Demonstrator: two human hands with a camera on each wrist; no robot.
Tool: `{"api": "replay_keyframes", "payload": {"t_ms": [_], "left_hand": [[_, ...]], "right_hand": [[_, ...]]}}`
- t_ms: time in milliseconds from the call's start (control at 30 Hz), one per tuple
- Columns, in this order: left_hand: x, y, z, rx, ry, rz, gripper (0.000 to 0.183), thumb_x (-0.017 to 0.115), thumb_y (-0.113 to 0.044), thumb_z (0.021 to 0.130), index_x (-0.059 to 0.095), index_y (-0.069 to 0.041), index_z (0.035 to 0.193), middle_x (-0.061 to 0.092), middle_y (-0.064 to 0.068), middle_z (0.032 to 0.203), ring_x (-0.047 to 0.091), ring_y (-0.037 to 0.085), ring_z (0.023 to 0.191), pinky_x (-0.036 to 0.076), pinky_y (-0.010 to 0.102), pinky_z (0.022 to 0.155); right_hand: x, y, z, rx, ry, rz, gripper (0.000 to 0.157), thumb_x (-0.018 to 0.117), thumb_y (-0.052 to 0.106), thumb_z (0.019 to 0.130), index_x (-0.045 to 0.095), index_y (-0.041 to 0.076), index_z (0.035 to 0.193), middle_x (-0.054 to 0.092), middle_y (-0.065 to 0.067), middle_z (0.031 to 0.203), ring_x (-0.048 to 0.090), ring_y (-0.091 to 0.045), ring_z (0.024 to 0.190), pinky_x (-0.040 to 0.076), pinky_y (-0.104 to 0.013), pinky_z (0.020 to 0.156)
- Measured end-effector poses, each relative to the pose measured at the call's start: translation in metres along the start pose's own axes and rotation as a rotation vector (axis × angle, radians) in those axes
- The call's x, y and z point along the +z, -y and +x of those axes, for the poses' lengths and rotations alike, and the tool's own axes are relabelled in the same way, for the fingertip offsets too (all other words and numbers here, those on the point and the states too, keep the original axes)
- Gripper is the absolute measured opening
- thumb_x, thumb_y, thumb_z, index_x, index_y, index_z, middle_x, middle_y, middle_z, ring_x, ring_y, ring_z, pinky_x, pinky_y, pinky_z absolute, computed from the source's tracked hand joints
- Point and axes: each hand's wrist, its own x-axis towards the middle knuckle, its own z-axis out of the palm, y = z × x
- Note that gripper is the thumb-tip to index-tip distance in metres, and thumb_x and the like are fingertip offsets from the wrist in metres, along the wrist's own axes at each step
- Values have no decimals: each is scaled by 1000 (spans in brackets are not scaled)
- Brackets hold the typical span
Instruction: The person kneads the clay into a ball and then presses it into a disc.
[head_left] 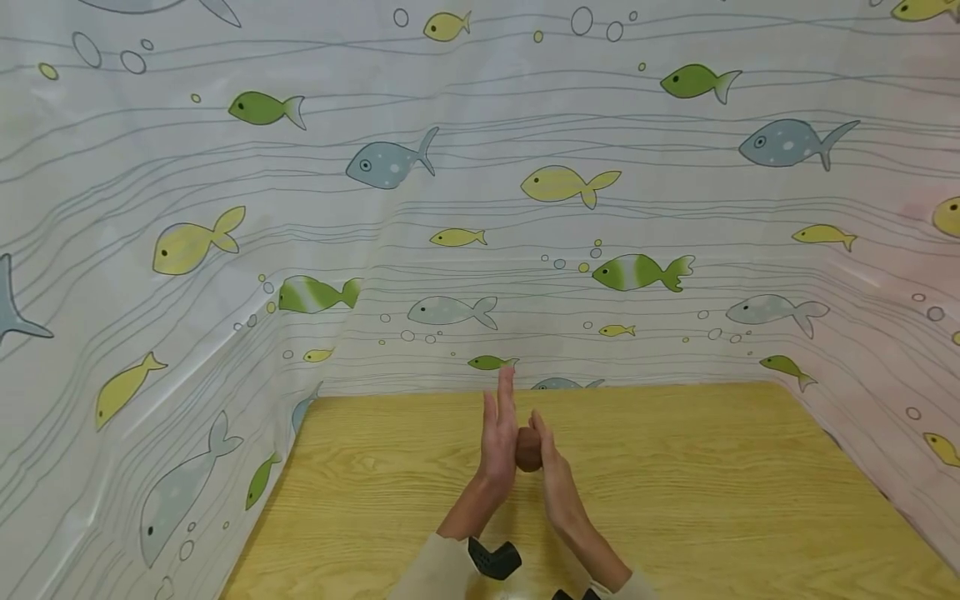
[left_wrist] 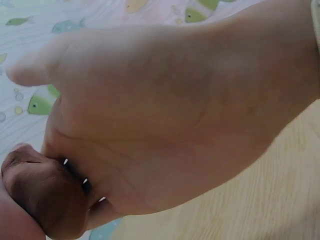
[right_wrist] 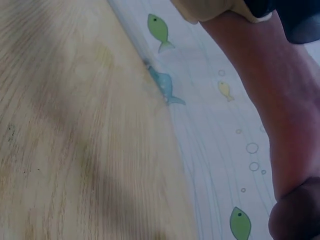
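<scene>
A brown lump, like clay or dough, is pressed between my two palms above the table. My left hand stands upright on its left side, fingers straight and pointing up. Against the lump's right side lies my right hand, its fingers extended and leaning inward. In the left wrist view, the palm of the left hand fills the middle, and the lump sits at the lower left with a crease on its surface. The right wrist view catches only part of the lump at the lower right corner.
A wood-grain table lies below the hands. White sheeting printed with fish rises along its back and both sides. A black device sits at the left wrist, over a light sleeve.
</scene>
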Motion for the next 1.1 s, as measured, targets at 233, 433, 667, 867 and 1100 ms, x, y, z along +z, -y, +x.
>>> {"api": "replay_keyframes", "payload": {"t_ms": [233, 433, 667, 867, 1100], "left_hand": [[-5, 2, 2, -60, -26, -241, 48, -1, -48, 96, -2, -37, 142, -5, -13, 153, -12, 12, 142, -9, 51, 113], [-10, 3, 5, -57, -45, -291, 50, -1, -51, 95, -2, -37, 143, -4, -11, 153, -12, 13, 142, -9, 52, 112], [-15, 6, 8, -79, -88, -296, 51, 1, -51, 95, 1, -35, 144, -2, -12, 153, -12, 13, 142, -11, 53, 112], [-18, 10, 7, -102, -135, -294, 56, 3, -54, 94, 1, -30, 145, -2, -10, 154, -12, 14, 142, -10, 52, 111], [-23, 21, 12, -138, -153, -269, 57, 3, -56, 93, 3, -32, 144, 0, -9, 154, -11, 15, 142, -10, 53, 112]], "right_hand": [[5, 1, -7, -11, -4, 24, 43, 11, 37, 100, 15, 33, 143, 16, 2, 152, 11, -23, 142, 9, -59, 111], [9, 8, -11, -45, 9, -3, 44, 11, 33, 100, 12, 28, 145, 14, 1, 153, 11, -24, 142, 11, -59, 110], [12, 17, -17, -106, 45, -11, 44, 10, 27, 101, 8, 30, 144, 8, 3, 153, 7, -23, 143, 9, -57, 111], [15, 18, -19, -126, 52, -44, 45, 11, 28, 101, 12, 25, 145, 11, 9, 152, 9, -18, 143, 14, -52, 111], [15, 17, -20, -214, 86, -49, 46, 10, 25, 100, 11, 16, 146, 12, 2, 153, 11, -24, 142, 13, -5, 106]]}}
